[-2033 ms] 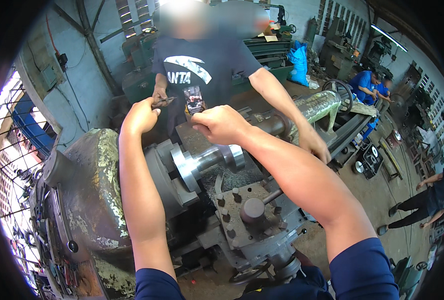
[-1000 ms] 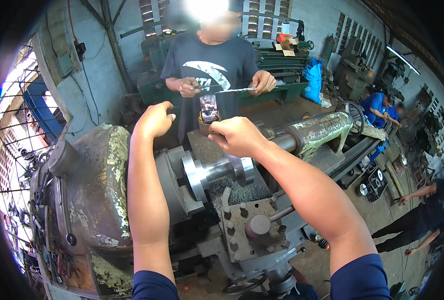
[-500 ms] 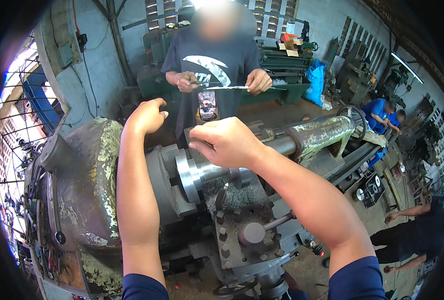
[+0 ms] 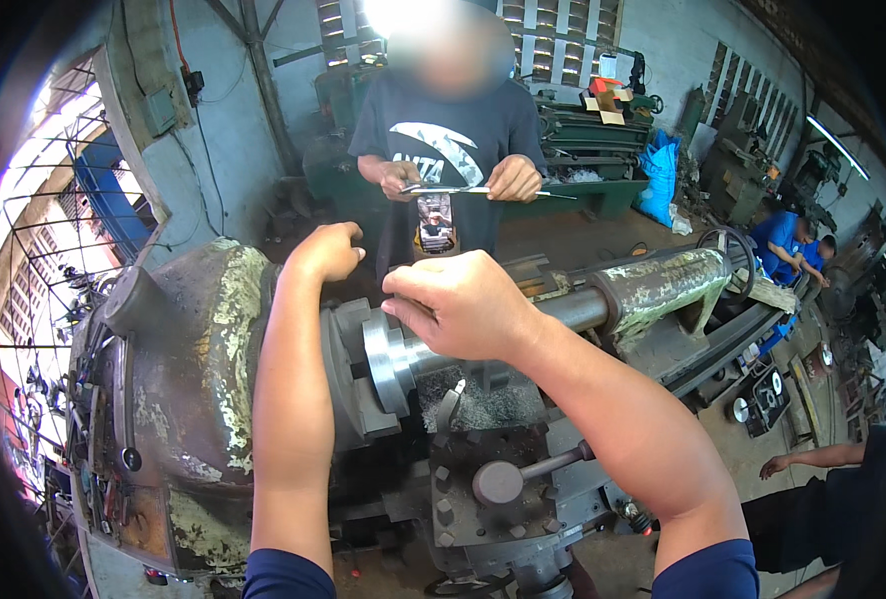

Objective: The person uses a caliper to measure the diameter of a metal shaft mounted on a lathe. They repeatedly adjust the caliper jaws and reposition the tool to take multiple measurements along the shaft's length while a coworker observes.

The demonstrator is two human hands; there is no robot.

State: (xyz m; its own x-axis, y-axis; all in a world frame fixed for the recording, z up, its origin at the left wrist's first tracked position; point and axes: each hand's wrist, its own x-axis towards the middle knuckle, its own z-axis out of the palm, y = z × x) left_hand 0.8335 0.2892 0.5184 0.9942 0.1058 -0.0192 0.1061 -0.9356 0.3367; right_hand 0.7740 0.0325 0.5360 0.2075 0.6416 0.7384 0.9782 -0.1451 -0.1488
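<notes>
My left hand (image 4: pixel 331 250) is raised beyond the lathe chuck (image 4: pixel 348 374), its bent fingers apart and nothing visible in them. Over the bright turned metal workpiece (image 4: pixel 387 364), my right hand (image 4: pixel 468 302) is closed, thumb against the curled fingers; whatever it may hold is hidden. The workpiece sits in the chuck jaws. Below my right hand, a cutting tool (image 4: pixel 451 404) points up from the square tool post (image 4: pixel 493 499), with metal chips (image 4: pixel 498 407) around it. Across the lathe, a person holds a thin metal caliper (image 4: pixel 473 190) in both hands.
The painted headstock (image 4: pixel 178 369) stands at left, with a lever (image 4: pixel 126 409). The tailstock (image 4: pixel 662 290) and its handwheel (image 4: pixel 744 265) lie to the right. A phone-like screen (image 4: pixel 435 222) hangs before the person opposite. Other people (image 4: pixel 787 245) are at the far right.
The whole view has shifted, so the lathe and background sit further right and a little lower. The person opposite has levelled the caliper. My hands keep nearly the same poses.
</notes>
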